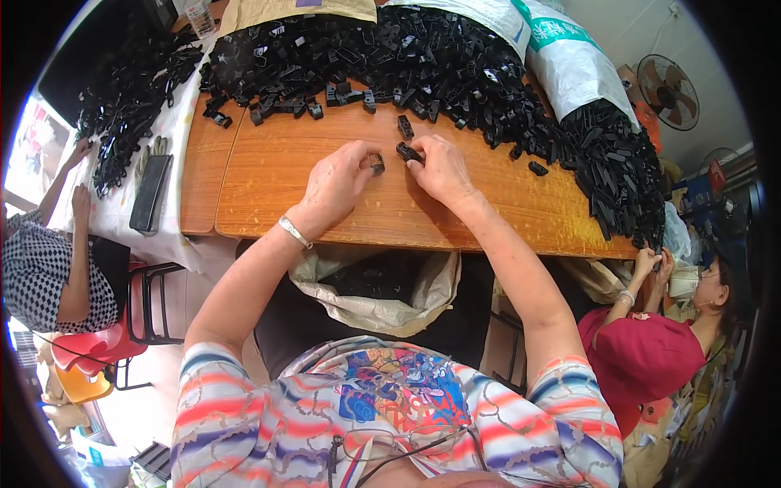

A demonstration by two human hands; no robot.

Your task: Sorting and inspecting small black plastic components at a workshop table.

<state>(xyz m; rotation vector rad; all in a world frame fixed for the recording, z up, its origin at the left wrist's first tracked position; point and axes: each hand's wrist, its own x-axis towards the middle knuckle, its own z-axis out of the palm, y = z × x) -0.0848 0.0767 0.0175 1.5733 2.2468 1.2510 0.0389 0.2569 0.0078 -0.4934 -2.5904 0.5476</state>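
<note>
Over the wooden table (pixel 325 220), my left hand (pixel 335 180) is closed, pinching a small black plastic part (pixel 377 164) between thumb and fingertips. My right hand (pixel 443 172) grips a longer black plastic piece (pixel 407 152), its end pointing left toward the other hand. A short gap separates the two parts. Just beyond my right fingers, a loose black block (pixel 405 126) lies on the wood. Behind both hands spreads a large heap of black plastic parts (pixel 455 73), too jumbled to tell apart.
Sacks stand behind the heap, one a white and green bag (pixel 573 65). Below the table edge, an open woven sack (pixel 382 319) sits at my lap with dark contents. Co-workers sit at left and right. A black phone (pixel 150 193) lies on the left table's cloth.
</note>
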